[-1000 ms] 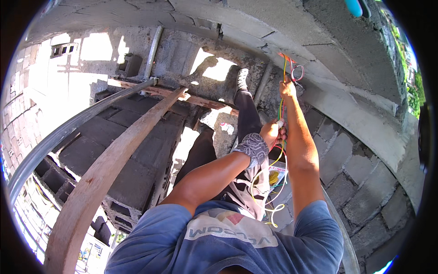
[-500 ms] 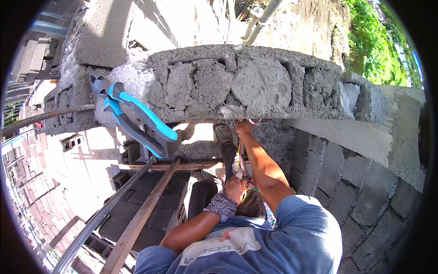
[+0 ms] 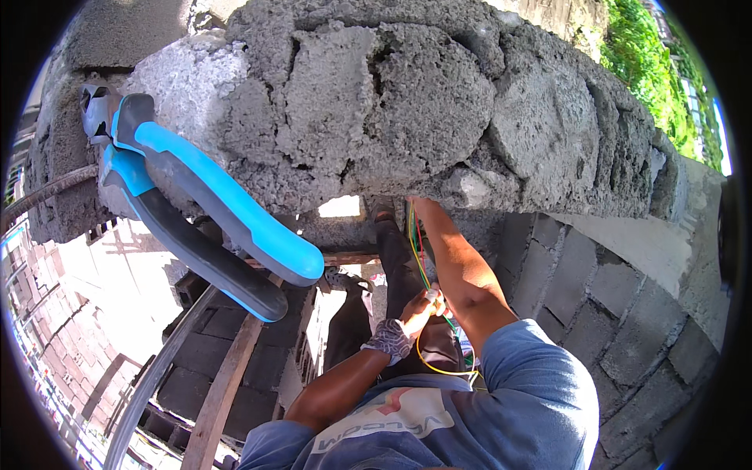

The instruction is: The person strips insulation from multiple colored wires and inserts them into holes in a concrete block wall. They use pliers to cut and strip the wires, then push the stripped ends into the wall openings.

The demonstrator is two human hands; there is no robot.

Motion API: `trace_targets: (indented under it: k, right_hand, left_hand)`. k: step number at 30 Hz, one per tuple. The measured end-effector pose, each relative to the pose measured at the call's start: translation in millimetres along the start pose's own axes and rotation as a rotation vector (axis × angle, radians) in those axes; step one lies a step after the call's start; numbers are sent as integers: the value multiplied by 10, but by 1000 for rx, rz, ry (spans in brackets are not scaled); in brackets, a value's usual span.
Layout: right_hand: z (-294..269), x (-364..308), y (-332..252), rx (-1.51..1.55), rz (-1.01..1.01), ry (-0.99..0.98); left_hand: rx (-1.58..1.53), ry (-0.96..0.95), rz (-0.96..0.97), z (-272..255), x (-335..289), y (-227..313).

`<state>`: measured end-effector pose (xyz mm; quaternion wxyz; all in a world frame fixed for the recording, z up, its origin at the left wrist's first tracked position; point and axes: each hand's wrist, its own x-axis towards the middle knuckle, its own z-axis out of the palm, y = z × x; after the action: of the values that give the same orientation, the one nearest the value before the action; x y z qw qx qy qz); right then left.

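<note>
My left hand [image 3: 424, 307], a patterned band at its wrist, is closed around a bundle of thin electrical wires [image 3: 416, 249] in yellow, green and red. The wires run up from it to my right hand [image 3: 421, 206], held at the near edge of the rough block wall [image 3: 439, 94]. That edge hides most of my right fingers; the wires stretch up to them. A loose yellow loop hangs below my left hand. Pliers [image 3: 227, 196] with blue and black handles lie on top of the wall at the left, their handles spread apart.
A rusty steel bar [image 3: 51, 192] sticks out at the left by the plier jaws. A metal pipe [image 3: 160, 372] and a wooden plank [image 3: 223, 384] slant up from the lower left. Grey block walling [image 3: 603, 345] rises on the right. Green plants [image 3: 638, 70] grow beyond the wall.
My view has come closer to the wall, so the wall and pliers look larger. My left hand has shifted right and slightly up along the wires. The wire ends beside my right hand are now hidden.
</note>
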<state>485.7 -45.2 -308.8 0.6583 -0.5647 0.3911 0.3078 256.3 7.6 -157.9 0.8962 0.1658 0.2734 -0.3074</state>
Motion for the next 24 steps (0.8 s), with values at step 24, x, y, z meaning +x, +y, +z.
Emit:
trace_targets:
  k: [24]
  right_hand:
    - [-62,108,167,76,103,85]
  left_hand:
    - [-414,-234,-100,93,-263,-131]
